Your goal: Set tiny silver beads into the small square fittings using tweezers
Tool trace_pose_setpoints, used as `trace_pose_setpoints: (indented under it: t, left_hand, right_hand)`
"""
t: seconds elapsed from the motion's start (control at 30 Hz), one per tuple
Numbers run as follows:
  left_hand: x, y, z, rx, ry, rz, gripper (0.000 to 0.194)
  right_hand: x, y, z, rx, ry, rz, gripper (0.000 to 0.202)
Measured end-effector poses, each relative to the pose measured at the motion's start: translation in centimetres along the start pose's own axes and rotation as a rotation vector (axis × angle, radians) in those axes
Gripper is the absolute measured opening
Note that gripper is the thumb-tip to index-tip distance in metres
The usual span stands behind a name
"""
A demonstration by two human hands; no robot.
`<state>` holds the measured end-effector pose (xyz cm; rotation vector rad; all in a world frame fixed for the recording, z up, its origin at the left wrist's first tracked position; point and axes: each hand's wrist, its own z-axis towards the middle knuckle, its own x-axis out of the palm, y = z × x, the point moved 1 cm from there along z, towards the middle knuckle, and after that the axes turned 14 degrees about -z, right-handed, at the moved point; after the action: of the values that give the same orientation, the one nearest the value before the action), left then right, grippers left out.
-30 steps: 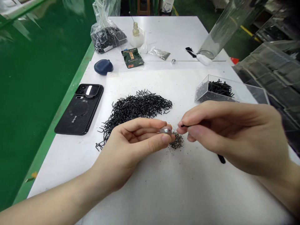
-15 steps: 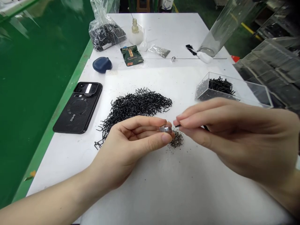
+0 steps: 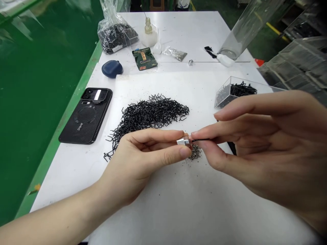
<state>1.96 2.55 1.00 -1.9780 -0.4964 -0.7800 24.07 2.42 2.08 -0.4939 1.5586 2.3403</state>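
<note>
My left hand (image 3: 148, 160) pinches a small silvery metal piece (image 3: 183, 141) between thumb and fingers. Against its right end, my right hand (image 3: 255, 143) holds a thin black piece (image 3: 200, 140) between thumb and index finger, its other fingers spread. The tip of the black piece meets the metal piece; whether it is inside is hard to tell. Behind my left hand lies a heap of bent black pieces (image 3: 153, 112) on the white sheet (image 3: 178, 204). Just beyond the fingertips is a small pile of tiny metallic bits (image 3: 196, 152).
A black phone (image 3: 88, 115) and a blue case (image 3: 112, 69) lie at the left. Farther back are a bag of black pieces (image 3: 113, 37), a green packet (image 3: 144, 59) and a glass cylinder (image 3: 245, 30). A clear box (image 3: 223, 93) stands at the right, partly behind my right hand.
My right hand has turned and its fingers have spread. The black piece now shows clearly and touches the metal piece. The metal piece has tilted slightly in my left hand.
</note>
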Motion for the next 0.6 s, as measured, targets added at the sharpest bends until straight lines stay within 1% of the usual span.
trace_pose_setpoints:
  t: [0.17,0.3,0.43,0.6]
  left_hand:
    - [0.02,0.03,0.01,-0.011,-0.009,0.019,0.028]
    - [0.0,-0.07,-0.1,0.003,-0.007,0.024,0.028]
    - [-0.05,-0.03,-0.13,0.004,-0.008,0.023,0.032]
    - [-0.11,0.08,0.12,0.026,-0.005,0.034,0.03]
  right_hand:
    - [-0.1,0.66,0.72,0.023,-0.011,-0.033,0.043]
    - [-0.38,0.83,0.68,0.054,-0.011,-0.019,0.047]
    - [-0.5,0.63,0.37,0.009,0.016,0.005,0.051]
    - [-0.54,0.68,0.41,-0.07,0.017,-0.093,0.042]
